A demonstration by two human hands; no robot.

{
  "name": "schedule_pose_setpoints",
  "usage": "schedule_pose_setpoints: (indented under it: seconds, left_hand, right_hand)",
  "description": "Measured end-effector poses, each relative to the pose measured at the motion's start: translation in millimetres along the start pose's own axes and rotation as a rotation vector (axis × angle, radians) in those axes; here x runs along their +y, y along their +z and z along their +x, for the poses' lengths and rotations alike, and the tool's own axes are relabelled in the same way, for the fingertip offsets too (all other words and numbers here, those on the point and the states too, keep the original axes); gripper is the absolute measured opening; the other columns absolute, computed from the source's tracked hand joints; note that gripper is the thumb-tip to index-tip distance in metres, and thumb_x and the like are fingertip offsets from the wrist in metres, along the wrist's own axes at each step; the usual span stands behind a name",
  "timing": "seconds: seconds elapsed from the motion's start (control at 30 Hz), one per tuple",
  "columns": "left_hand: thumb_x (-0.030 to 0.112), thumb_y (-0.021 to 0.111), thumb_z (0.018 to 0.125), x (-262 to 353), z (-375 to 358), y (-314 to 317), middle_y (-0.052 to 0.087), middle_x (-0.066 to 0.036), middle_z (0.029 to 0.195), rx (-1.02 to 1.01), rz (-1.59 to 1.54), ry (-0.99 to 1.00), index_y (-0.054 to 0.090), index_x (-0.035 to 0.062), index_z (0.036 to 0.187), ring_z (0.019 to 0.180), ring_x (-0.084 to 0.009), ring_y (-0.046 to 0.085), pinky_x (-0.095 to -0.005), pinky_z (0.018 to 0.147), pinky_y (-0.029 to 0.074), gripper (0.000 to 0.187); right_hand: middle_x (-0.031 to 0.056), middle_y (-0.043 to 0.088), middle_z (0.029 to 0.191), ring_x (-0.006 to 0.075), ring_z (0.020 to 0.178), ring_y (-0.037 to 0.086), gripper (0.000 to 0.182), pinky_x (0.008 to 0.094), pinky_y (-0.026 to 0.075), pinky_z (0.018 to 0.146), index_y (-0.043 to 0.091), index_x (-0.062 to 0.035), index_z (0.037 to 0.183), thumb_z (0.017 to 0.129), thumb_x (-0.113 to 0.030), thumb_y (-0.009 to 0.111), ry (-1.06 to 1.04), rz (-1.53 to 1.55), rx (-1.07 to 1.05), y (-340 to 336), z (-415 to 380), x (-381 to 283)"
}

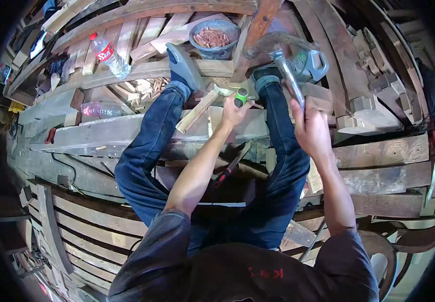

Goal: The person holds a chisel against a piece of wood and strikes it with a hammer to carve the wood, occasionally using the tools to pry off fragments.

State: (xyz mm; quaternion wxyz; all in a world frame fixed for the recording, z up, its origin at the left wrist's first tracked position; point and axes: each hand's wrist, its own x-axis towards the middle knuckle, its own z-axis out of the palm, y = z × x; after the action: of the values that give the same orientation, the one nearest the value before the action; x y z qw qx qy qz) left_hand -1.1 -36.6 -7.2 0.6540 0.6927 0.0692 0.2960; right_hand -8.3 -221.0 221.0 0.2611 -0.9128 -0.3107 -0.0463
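Wrapped round a green-and-black handle (240, 97) is my left hand (234, 111), between my knees. The tool's far end lies over a wooden beam (250, 124), beside a short pale wood piece (197, 111). My right hand (312, 128) grips a hammer (290, 76) by its metal shaft, raised near my right knee, with its head up and apart from the green handle. A tool with a red and black handle (221, 177) lies below the beam, between my legs.
A grey bucket (215, 39) of small wood pieces stands ahead. To its left is a red-capped bottle (110, 57); another bottle (100, 109) lies on its side. A plastic jug (312, 65) is beyond my right foot. Stacked timber (371, 117) stands at the right.
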Motion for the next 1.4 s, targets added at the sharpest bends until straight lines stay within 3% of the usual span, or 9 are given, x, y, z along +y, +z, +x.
schedule_pose_setpoints:
  seconds: [0.1, 0.27, 0.43, 0.53, 0.63, 0.8, 1.1, 1.23, 1.4]
  left_hand:
    - [0.020, 0.076, 0.077, 8, -3, -4, 0.067, -0.014, 0.071, 0.028, 0.021, -0.092, 0.066, -0.0008, 0.085, 0.065, -0.0271, 0.063, -0.0384, 0.064, 0.049, 0.024]
    - [0.017, 0.075, 0.077, 2, -3, -4, 0.064, -0.014, 0.068, 0.053, -0.022, -0.047, 0.065, -0.0008, 0.082, 0.063, -0.0264, 0.062, -0.0377, 0.063, 0.049, 0.021]
    - [0.017, 0.075, 0.077, 8, -1, -3, 0.063, -0.014, 0.067, 0.003, 0.084, -0.029, 0.063, -0.0003, 0.079, 0.063, -0.0269, 0.062, -0.0375, 0.064, 0.049, 0.021]
    - [0.017, 0.075, 0.077, 16, -3, -1, 0.064, -0.015, 0.073, -0.004, 0.069, 0.041, 0.064, -0.0013, 0.083, 0.067, -0.0275, 0.062, -0.0379, 0.067, 0.049, 0.022]
    - [0.019, 0.074, 0.078, 13, -11, 5, 0.066, -0.016, 0.077, -0.014, 0.035, 0.037, 0.066, -0.0005, 0.086, 0.072, -0.0294, 0.064, -0.0385, 0.069, 0.050, 0.022]
    - [0.022, 0.076, 0.078, -3, -11, 17, 0.069, -0.019, 0.084, 0.009, 0.147, 0.149, 0.069, 0.0015, 0.102, 0.076, -0.0316, 0.066, -0.0381, 0.073, 0.052, 0.033]
    - [0.016, 0.076, 0.076, 18, -18, 18, 0.070, -0.020, 0.087, -0.067, 0.012, 0.074, 0.067, -0.0025, 0.101, 0.079, -0.0334, 0.070, -0.0370, 0.075, 0.053, 0.033]
    - [0.013, 0.074, 0.075, 17, -15, 16, 0.069, -0.019, 0.081, -0.093, 0.033, 0.060, 0.066, -0.0024, 0.097, 0.074, -0.0330, 0.069, -0.0371, 0.072, 0.052, 0.027]
    - [0.014, 0.076, 0.075, 7, -14, 19, 0.070, -0.021, 0.083, -0.068, 0.093, 0.052, 0.067, -0.0032, 0.100, 0.076, -0.0324, 0.069, -0.0386, 0.072, 0.052, 0.032]
  right_hand:
    - [0.0285, 0.059, 0.062, 0.0496, 0.064, 0.061, 0.038, 0.0544, 0.047, 0.052, 0.055, 0.0025, 0.090, 0.099, -0.035, 0.056, -0.123, -0.244, -0.161, 11, -11, 15]
    - [0.0286, 0.059, 0.062, 0.0503, 0.065, 0.061, 0.037, 0.0543, 0.047, 0.052, 0.054, 0.0017, 0.092, 0.099, -0.035, 0.056, 0.035, -0.082, -0.110, -11, -3, -5]
    - [0.0285, 0.058, 0.062, 0.0504, 0.067, 0.061, 0.036, 0.0548, 0.047, 0.053, 0.054, 0.0007, 0.090, 0.098, -0.034, 0.058, -0.109, -0.126, -0.088, -2, -3, 9]
    - [0.0272, 0.058, 0.061, 0.0494, 0.066, 0.060, 0.035, 0.0538, 0.047, 0.054, 0.053, 0.0011, 0.088, 0.097, -0.033, 0.059, -0.187, -0.159, -0.181, -11, 1, 8]
    - [0.0272, 0.059, 0.063, 0.0490, 0.066, 0.059, 0.037, 0.0528, 0.047, 0.054, 0.053, 0.0009, 0.088, 0.097, -0.034, 0.060, -0.025, -0.011, -0.151, -19, 3, -12]
    - [0.0294, 0.058, 0.061, 0.0496, 0.065, 0.061, 0.035, 0.0547, 0.048, 0.054, 0.056, 0.0020, 0.087, 0.096, -0.032, 0.060, -0.207, -0.223, -0.207, 8, -8, 24]
    - [0.0193, 0.053, 0.051, 0.0391, 0.048, 0.059, 0.038, 0.0435, 0.042, 0.044, 0.054, 0.0018, 0.080, 0.099, -0.031, 0.058, -0.089, -0.082, 0.088, -38, -11, -5]
    - [0.0204, 0.055, 0.052, 0.0410, 0.049, 0.060, 0.036, 0.0447, 0.044, 0.043, 0.053, 0.0010, 0.082, 0.099, -0.030, 0.058, -0.036, -0.051, 0.104, -33, -22, 4]
    - [0.0262, 0.058, 0.058, 0.0460, 0.060, 0.062, 0.028, 0.0532, 0.047, 0.049, 0.053, -0.0012, 0.093, 0.097, -0.029, 0.059, -0.044, -0.261, -0.153, -7, -42, 22]
